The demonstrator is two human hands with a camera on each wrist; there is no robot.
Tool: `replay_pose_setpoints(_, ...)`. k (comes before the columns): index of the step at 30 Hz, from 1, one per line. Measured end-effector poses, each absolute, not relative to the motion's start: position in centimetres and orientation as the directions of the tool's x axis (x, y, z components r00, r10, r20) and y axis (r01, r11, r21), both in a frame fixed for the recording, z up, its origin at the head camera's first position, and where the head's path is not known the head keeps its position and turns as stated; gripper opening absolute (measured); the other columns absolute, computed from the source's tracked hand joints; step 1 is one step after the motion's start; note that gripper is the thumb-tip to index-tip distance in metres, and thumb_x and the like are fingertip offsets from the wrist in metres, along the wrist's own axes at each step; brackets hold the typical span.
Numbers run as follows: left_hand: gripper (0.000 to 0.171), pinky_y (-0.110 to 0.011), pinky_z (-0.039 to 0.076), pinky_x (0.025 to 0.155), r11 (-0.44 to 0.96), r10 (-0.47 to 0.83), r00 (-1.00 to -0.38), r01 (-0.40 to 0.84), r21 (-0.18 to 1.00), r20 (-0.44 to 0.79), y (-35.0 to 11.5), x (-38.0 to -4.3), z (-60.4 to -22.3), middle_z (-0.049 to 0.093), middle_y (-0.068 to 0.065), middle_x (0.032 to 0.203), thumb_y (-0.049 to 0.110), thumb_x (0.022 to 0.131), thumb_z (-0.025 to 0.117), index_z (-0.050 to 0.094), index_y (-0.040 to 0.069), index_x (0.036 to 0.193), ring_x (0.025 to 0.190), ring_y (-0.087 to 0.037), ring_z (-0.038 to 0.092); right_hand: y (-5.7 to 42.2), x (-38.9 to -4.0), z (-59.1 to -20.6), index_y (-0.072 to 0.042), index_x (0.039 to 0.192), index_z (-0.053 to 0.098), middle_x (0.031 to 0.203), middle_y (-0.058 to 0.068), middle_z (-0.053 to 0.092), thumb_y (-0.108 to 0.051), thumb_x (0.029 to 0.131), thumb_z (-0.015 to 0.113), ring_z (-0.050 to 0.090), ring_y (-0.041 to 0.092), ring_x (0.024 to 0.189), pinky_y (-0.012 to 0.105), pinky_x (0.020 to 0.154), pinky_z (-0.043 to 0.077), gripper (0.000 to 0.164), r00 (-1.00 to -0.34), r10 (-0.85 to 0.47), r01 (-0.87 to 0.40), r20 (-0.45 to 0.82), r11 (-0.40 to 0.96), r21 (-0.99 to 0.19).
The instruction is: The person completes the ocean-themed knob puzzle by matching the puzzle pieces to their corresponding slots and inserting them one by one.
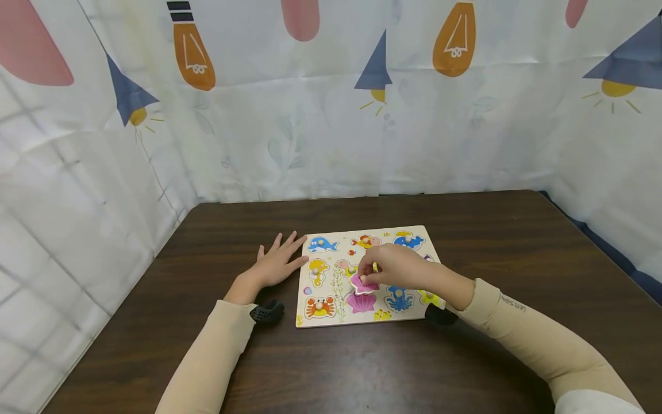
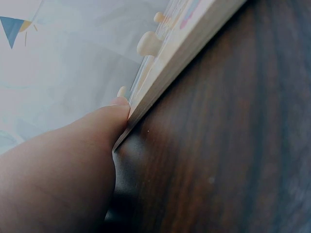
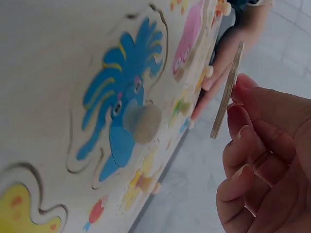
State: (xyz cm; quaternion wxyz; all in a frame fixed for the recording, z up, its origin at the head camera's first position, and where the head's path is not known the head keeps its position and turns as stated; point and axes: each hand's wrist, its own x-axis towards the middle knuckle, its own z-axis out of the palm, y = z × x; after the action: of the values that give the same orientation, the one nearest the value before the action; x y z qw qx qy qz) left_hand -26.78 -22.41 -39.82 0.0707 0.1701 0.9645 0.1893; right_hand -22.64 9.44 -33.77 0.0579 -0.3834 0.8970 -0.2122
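A wooden peg puzzle board (image 1: 331,323) with sea animals lies on the table. Above it, my right hand (image 1: 399,265) pinches a pink shell puzzle piece (image 1: 366,286) by its knob. In the right wrist view the shell piece (image 3: 227,92) shows edge-on, lifted off the board, its knob hidden by the fingertips. Just below it in the head view is a pink shell picture (image 1: 361,303) on the board. My left hand (image 1: 274,265) rests with spread fingers at the board's left side, the thumb (image 2: 119,114) touching the board's edge.
Other knobbed pieces sit in the board: a crab (image 1: 320,307), a seahorse (image 1: 318,271), a blue octopus (image 1: 399,299) and a dolphin (image 1: 323,245), among several. The dark wooden table (image 1: 331,374) meets a patterned white curtain (image 1: 331,138) at the back.
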Motion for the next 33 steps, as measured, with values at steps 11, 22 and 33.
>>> replay_pose_setpoints(11, 0.072, -0.076, -0.006, 0.111, 0.869, 0.352, -0.934, 0.298, 0.395, -0.069, -22.5, -26.7, -39.8, 0.008, -0.013, 0.171, 0.055, 0.107, 0.044, 0.021, 0.021, 0.166, 0.155, -0.043, -0.004, 8.4, -21.6, -34.7, -0.022, 0.087, 0.077, 0.071, -0.015, 0.058, -0.02, 0.093, 0.079, 0.052, 0.006, 0.068, 0.026, 0.062, 0.043, 0.006, -0.699, -0.713, -0.635, -0.064, 0.659, -0.403)
replay_pose_setpoints(22, 0.072, -0.076, -0.007, 0.111, 0.871, 0.348, -0.935, 0.295, 0.394, -0.069, -22.6, -26.8, -39.8, 0.008, -0.013, 0.171, 0.055, 0.107, 0.043, 0.02, 0.021, 0.166, 0.155, -0.043, -0.004, 7.5, -21.2, -34.8, -0.023, 0.084, 0.074, 0.07, -0.013, 0.058, -0.019, 0.093, 0.078, 0.053, 0.008, 0.069, 0.029, 0.066, 0.044, 0.011, -0.722, -0.684, -0.603, -0.104, 0.696, -0.389)
replay_pose_setpoints(33, 0.074, -0.075, -0.007, 0.112, 0.861, 0.361, -0.93, 0.304, 0.408, -0.069, -22.7, -26.9, -40.0, 0.007, -0.012, 0.171, 0.058, 0.106, 0.042, 0.02, 0.023, 0.166, 0.155, -0.043, -0.005, 7.1, -21.2, -35.3, -0.02, 0.086, 0.077, 0.071, -0.013, 0.058, -0.018, 0.091, 0.08, 0.053, 0.009, 0.07, 0.029, 0.066, 0.046, 0.007, -0.726, -0.681, -0.612, -0.101, 0.706, -0.356)
